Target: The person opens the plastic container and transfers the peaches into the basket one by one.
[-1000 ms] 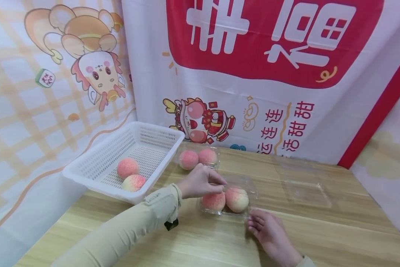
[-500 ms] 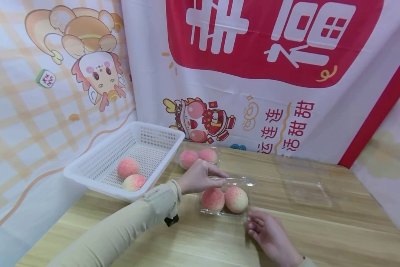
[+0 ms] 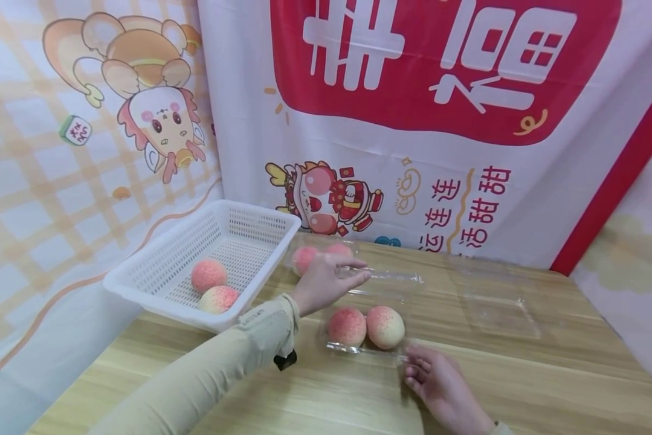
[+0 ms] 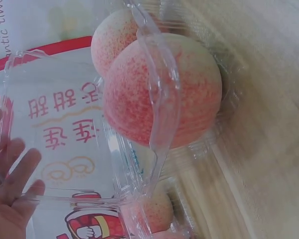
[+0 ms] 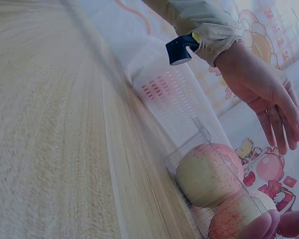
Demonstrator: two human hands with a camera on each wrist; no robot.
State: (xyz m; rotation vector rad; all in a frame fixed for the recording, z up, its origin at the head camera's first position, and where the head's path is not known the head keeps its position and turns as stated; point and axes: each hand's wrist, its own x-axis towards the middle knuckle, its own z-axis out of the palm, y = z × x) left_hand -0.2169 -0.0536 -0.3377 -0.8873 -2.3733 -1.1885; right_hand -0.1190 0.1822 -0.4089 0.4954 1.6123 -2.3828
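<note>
One red-and-white printed banner (image 3: 413,136) hanging down to the back edge of a wood-grain table (image 3: 353,393). At the table's back left corner, a white perforated plastic basket (image 3: 255,223); perhaps liable to a shove toward the left edge from the left sleeve (image 3: 206,374), near its rim. Midway between left and right edges, the near clamshell (image 3: 366,351), clear plastic, lid (image 3: 388,276) raised toward the back edge. Close to that edge, beside the basket, the rear clamshell (image 3: 355,243); toward the right edge, a third clear container (image 3: 502,300).

By the raised lid, the left hand (image 3: 331,278), thumb and fingers spread apart; cannot tell whether touching the plastic. At the near clamshell's front right corner, the right hand (image 3: 437,380), fingers curled, pinching the rim.

Likeliest trouble: a drop of the lid, from too little support by spread fingers; or a skid and tilt of the thin shell, from a loosened pinch.

Smallest, speckled pink peaches (image 3: 385,327): two side by side in the near clamshell, two in the rear clamshell, partly behind the left hand, two in the basket. Given a tilt, apt to roll over the low rim onto the table.
</note>
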